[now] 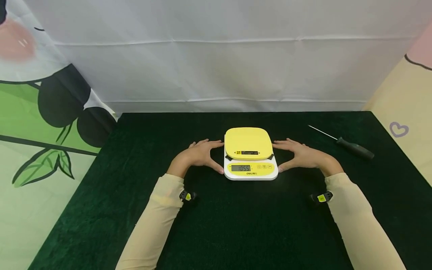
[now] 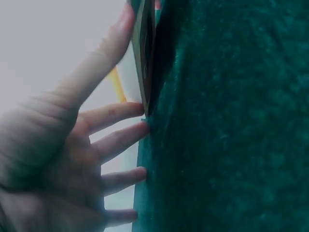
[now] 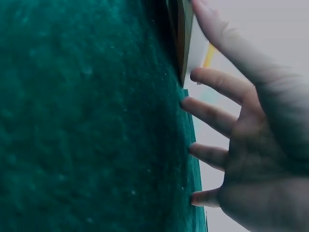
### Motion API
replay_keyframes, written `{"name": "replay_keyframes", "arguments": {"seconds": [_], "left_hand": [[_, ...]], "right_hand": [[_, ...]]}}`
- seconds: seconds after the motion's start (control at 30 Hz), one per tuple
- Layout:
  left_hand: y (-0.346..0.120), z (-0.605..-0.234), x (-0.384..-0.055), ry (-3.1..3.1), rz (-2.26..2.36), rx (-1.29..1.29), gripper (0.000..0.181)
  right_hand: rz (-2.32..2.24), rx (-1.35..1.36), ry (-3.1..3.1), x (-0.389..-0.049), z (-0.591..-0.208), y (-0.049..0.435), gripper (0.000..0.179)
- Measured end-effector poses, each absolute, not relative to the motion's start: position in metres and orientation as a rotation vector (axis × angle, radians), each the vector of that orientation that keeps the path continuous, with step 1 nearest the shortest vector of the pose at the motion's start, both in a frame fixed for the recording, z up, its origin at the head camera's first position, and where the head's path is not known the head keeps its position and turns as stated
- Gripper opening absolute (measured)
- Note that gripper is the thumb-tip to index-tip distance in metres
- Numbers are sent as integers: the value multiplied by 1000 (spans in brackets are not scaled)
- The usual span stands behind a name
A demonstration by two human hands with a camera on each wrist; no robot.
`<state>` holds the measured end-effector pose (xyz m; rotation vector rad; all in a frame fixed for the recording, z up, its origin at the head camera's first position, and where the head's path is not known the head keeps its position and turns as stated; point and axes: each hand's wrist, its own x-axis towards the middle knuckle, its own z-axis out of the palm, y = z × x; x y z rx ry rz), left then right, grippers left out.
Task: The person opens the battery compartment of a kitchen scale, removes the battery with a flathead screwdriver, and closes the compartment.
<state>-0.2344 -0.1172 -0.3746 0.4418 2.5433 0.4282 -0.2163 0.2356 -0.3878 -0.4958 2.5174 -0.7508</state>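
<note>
A kitchen scale (image 1: 250,174) with a white body and a yellow weighing plate (image 1: 248,140) sits between the two hands in the head view. Digits are lit on its small display (image 1: 240,168). My left hand (image 1: 200,154) is at the scale's left side, thumb at the front corner and forefinger farther back, fingers straight and spread. Mirroring it, my right hand (image 1: 302,155) has its thumb and forefinger at the right side. Both wrist views show the scale's edge (image 2: 145,58) by the thumb and forefinger, with the other fingers extended past it.
A screwdriver (image 1: 354,147) with a dark handle lies at the right of the dark green cloth-covered table (image 1: 253,225). White fabric (image 1: 216,71) hangs behind the table's far edge, with printed cloth on the left and right.
</note>
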Motion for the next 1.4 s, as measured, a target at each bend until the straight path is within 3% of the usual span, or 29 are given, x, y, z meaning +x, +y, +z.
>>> {"name": "replay_keyframes", "arguments": {"seconds": [0.33,0.8,1.4], "left_hand": [[-126,-370,-236,2410,730,479,94],[-136,-363,-237,2332,1037,557,64],[-126,-365,-232,2284,1424,483,41]], "right_hand": [[-893,-424,2412,-216,-382,249,88],[-1080,-504,2346,-215,-372,253,61],[-1413,-446,2384,-212,-370,238,59]]}}
